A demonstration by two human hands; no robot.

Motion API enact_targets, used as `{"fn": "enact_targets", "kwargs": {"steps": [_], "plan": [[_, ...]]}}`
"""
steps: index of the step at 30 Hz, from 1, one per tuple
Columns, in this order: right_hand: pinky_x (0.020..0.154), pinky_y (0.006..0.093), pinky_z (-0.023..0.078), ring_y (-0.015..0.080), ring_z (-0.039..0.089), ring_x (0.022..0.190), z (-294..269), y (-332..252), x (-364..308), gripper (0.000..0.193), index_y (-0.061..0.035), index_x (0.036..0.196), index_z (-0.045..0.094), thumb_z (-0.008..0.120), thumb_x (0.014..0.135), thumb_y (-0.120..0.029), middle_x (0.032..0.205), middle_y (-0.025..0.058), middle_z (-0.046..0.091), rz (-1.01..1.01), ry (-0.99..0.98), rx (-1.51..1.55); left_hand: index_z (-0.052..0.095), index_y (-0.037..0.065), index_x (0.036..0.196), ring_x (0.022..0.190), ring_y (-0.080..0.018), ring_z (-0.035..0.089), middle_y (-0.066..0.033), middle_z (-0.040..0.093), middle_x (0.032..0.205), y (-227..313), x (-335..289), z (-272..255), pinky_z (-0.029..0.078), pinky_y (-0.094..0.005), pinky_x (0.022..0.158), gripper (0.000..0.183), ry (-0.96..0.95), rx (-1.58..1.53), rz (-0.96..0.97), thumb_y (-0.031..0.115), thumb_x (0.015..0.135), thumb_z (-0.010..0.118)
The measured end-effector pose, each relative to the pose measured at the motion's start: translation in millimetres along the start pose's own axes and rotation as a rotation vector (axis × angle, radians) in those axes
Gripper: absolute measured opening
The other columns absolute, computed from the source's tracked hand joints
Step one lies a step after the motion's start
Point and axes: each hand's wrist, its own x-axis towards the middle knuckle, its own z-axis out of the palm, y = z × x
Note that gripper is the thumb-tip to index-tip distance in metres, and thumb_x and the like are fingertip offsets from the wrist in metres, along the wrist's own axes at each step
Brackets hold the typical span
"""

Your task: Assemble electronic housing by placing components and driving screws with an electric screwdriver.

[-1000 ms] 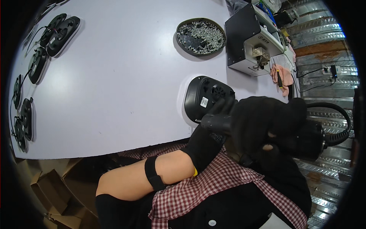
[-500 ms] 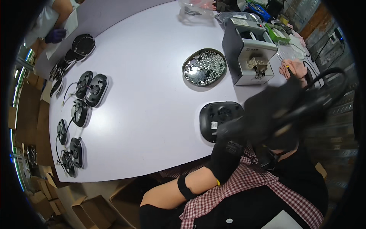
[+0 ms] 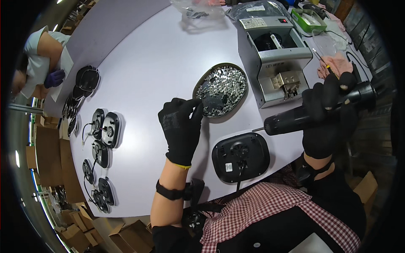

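- A pale, glossy white table (image 3: 147, 76) fills the centre, its edges bent by the fisheye lens.
- Near the person, a black rounded housing (image 3: 255, 162) lies flat on the table, a small white label on it and a cable running toward the person's apron (image 3: 261, 196).
- The black-gloved right hand (image 3: 329, 111) is wrapped around a black powered screwdriver (image 3: 291, 121); its thin bit points left, by the housing's far edge.
- The black-gloved left hand (image 3: 179, 122) curls at the rim of an oval tray of small silver screws (image 3: 213, 102), thumb and forefinger close together.
- Beyond the right hand stand a grey boxy machine (image 3: 284, 61), a pink cloth (image 3: 342, 65) and a green box (image 3: 315, 28).
- Along the left lie more black housings (image 3: 110, 128) with wires; past them is a co-worker's purple-gloved hand (image 3: 55, 78).
- Cardboard boxes (image 3: 133, 238) sit on the floor.
- Hard to make out: whether the left fingertips pinch a screw, and whether the bit touches the housing. The screwdriver's rear end fades into shadow; the co-worker is cut off.
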Motion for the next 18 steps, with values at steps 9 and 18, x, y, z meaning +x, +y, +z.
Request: {"fn": "enact_targets", "kwargs": {"steps": [9,18], "plan": [[0.057,0.0256,0.035,0.0089,0.040,0.055,-4,8,14,0.024,-0.0106,0.107,0.043,0.058,0.090,-0.018,0.073,0.0015,0.044,0.074,0.024,-0.011,0.071,0.014,0.080,0.074,-0.0238,0.059,-0.0025,0.065,0.073,-2,17,30,0.043,-0.0381,0.067,0.007,-0.134,0.204,0.018,0.020,0.076,0.074],[0.065,0.0308,0.033,0.0120,0.039,0.065,5,3,3,0.027,-0.0082,0.110,0.042,0.057,0.089,-0.017,0.078,0.0032,0.046,0.092,0.077,0.033,0.068,0.015,0.085,0.084,-0.0259,0.058,-0.0044,0.063,0.083,-6,17,23,0.041,-0.0411,0.074,0.005,-0.297,0.347,0.072,0.017,0.080,0.069]]}}
